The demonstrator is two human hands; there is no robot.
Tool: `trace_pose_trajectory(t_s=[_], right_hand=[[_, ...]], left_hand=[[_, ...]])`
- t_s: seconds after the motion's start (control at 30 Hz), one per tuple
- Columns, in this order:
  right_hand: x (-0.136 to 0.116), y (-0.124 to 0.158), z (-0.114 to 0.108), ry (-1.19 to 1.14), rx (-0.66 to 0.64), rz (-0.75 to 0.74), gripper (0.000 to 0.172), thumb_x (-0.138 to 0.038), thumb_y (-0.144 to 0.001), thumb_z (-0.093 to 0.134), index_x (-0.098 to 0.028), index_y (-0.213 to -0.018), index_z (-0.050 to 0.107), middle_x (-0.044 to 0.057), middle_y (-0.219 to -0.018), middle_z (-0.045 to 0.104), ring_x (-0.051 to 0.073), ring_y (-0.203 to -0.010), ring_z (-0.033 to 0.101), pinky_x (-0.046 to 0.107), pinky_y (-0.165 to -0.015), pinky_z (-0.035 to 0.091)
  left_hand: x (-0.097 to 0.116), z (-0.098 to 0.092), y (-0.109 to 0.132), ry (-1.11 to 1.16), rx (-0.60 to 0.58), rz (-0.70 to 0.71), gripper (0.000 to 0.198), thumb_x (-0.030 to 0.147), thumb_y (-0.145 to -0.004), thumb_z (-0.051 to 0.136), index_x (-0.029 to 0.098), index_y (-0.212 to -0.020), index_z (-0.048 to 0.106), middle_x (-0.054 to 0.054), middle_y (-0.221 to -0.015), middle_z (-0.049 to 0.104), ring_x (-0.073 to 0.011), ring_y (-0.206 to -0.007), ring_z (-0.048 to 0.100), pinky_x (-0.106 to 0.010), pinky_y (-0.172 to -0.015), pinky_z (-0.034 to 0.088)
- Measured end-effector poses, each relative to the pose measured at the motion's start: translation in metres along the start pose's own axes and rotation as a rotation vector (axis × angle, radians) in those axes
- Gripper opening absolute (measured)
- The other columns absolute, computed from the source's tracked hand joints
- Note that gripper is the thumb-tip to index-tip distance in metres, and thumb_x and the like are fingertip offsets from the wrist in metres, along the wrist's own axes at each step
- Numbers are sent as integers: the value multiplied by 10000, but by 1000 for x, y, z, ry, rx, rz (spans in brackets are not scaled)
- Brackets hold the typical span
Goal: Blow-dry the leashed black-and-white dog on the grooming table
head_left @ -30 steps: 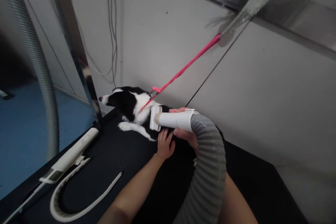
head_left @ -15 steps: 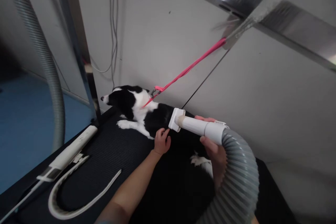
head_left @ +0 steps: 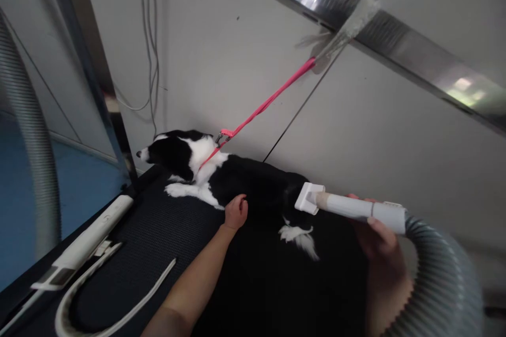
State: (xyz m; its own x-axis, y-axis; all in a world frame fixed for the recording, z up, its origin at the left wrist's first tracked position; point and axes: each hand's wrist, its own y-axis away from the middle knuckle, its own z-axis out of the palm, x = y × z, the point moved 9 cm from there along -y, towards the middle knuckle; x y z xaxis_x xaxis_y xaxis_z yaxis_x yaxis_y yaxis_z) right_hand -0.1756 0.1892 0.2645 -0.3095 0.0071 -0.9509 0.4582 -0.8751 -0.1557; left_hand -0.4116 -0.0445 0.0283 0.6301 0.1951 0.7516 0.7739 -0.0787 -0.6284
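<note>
Near: black textured tabletop. Right hand, right side, clamped round white plastic tube nozzle; left hand at flank of black-and-white dog lying on tabletop, can't tell if gripping. Nozzle at dog's rear. Far: grey wall, shiny steel beam; far left, blue floor.

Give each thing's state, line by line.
Dog: lying down
Pink leash: taut, clipped
White nozzle: held near dog's rear
Grey hose: bent, attached
Second hose: hanging
White device: lying, power unclear
White strip: lying curved
Right grip: closed around nozzle
Left grip: at dog's flank, contact unclear
</note>
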Motion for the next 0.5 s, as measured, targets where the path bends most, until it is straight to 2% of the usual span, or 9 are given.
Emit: trace_pose_trajectory(t_s=[0.1, 0.2, 0.3, 0.37, 0.43, 0.5], right_hand=[[-9, -30, 0, 65, -20, 20, 298, -261, -423, 780, -317, -648, 592, 54, -1049, 745, 339, -1072, 657, 539, -862, 587], [1, -50, 23, 110, -96, 88, 339, -276, -419, 774, -270, -714, 607, 43, -891, 760, 313, -965, 693, 523, -838, 602], [19, -47, 68, 88, -214, 103, 372, -275, -465, 786, -260, -793, 611, 13, -843, 753, 256, -911, 700, 449, -824, 608], [32, -33, 103, 48, -301, 107, 359, -298, -516, 778, -275, -833, 611, 1, -889, 755, 238, -941, 697, 431, -849, 599], [43, -14, 139, -5, -406, 116, 333, -345, -577, 740, -289, -879, 611, 2, -971, 756, 247, -1004, 690, 462, -899, 577], [49, 6, 169, -56, -520, 116, 345, -346, -614, 711, -293, -940, 610, 2, -1018, 756, 255, -1038, 685, 485, -949, 547]], left_hand=[[-1, -1, 0, -7, 14, -17, 235, 238, -901, 432, 148, -966, 638, -64, -786, 695, -165, -676, 657, -293, -676, 535], [8, -6, -5, -13, 25, -2, 240, 235, -905, 428, 154, -920, 653, -65, -773, 697, -168, -670, 656, -289, -661, 527], [27, -20, -21, -28, 41, 96, 247, 223, -911, 438, 169, -882, 677, -69, -787, 695, -177, -731, 656, -303, -721, 520], [34, -37, -35, -103, 100, 130, 237, 233, -907, 466, 183, -918, 698, -88, -890, 704, -209, -883, 655, -371, -882, 493], [29, -57, -47, -225, 197, 91, 263, 258, -900, 499, 166, -1050, 694, -136, -1078, 686, -272, -1091, 601, -481, -1038, 390], [17, -71, -53, -329, 263, 23, 400, 311, -892, 531, 94, -1215, 625, -213, -1249, 610, -344, -1243, 501, -562, -1098, 292]])
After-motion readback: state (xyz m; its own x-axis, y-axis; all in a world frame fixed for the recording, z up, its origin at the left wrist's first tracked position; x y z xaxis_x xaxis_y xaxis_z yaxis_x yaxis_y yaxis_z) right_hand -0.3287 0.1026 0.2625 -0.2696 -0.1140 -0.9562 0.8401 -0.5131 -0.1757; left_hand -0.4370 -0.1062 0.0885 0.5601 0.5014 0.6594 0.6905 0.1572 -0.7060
